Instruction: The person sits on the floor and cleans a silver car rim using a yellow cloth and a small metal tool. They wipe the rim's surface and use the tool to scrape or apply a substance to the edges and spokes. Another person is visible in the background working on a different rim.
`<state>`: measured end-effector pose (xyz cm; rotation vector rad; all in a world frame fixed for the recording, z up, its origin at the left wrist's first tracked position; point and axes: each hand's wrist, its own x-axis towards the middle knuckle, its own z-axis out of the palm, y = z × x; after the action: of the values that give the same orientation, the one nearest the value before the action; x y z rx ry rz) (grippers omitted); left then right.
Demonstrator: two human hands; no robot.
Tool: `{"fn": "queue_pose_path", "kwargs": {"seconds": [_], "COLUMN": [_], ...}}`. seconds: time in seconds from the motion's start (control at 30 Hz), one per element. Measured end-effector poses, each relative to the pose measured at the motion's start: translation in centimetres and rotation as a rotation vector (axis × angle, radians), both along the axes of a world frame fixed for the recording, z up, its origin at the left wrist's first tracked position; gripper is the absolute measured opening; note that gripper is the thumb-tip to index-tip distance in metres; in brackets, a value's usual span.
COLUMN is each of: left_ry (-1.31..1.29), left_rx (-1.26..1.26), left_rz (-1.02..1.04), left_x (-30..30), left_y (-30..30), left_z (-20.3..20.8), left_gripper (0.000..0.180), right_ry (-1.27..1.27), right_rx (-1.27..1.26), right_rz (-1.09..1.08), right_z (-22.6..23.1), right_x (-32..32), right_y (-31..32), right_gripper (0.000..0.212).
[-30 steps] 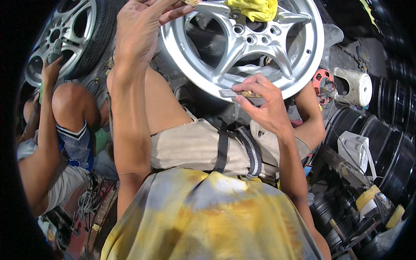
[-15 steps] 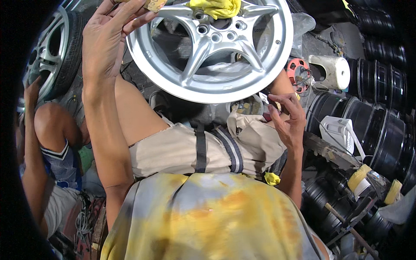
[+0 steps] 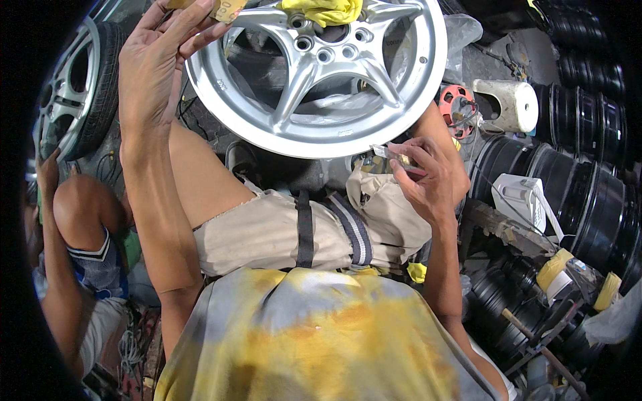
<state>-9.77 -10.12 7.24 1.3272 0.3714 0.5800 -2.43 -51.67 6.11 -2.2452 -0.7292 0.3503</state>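
A silver alloy wheel rim [image 3: 294, 142] with thick spokes lies face up in front of me, above my lap. Bunched over its hub is a yellow cloth [image 3: 326, 9]. My left hand [image 3: 152, 70], raised at the rim's left edge, pinches a tan piece of sandpaper [image 3: 229, 9]; the frame's top cuts off part of it. By the rim's lower right edge, my right hand [image 3: 428, 177] is closed around a small tool with a flat metal blade [image 3: 379, 151] and a reddish handle. The blade's tip is close to the rim; whether they touch I cannot tell.
Black wheel rims [image 3: 574, 180] are stacked along the right. Near them stand a white stool-like object [image 3: 515, 107], a red reel [image 3: 457, 110] and a white container [image 3: 518, 200]. At the left, another person's arm [image 3: 57, 234] reaches to a tyred wheel [image 3: 100, 87].
My right hand has moved left and turned, bringing the tool's blade toward the rim's lower edge. The left hand still holds the sandpaper, and the view has shifted slightly.
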Motion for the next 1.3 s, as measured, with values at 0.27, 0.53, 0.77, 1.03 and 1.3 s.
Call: {"fn": "queue_pose_path", "kwargs": {"seconds": [0.27,0.53,0.77,1.03,1.3], "left_ry": [0.010,0.114,0.142,0.315,0.566], "left_rx": [-0.098,-0.256,-0.071,-0.219,-0.224], "left_rz": [0.070,0.152,-0.109,0.182,-0.127], "left_x": [-0.7,-2.0,-1.0,-3.5,-4.0], "left_y": [0.5,2.1,5.6,5.4,1.4], "left_z": [0.1,0.7,3.0,0.3,0.7], "left_gripper": [0.033,0.025,0.028,0.022,0.030], "right_ry": [0.036,0.192,0.076,0.130,0.660], "right_rx": [-0.006,0.292,0.115,0.238,0.655], "right_rz": [-0.106,-0.331,-0.184,-0.360,-0.411], "right_z": [2.2,-1.8,-1.3,0.0,-3.0], "right_x": [3.0,6.8,7.7,13.1,24.2], "right_y": [-0.7,-4.5,-4.4,-2.2,4.6], "right_gripper": [0.013,0.020,0.021,0.031,0.025]}}
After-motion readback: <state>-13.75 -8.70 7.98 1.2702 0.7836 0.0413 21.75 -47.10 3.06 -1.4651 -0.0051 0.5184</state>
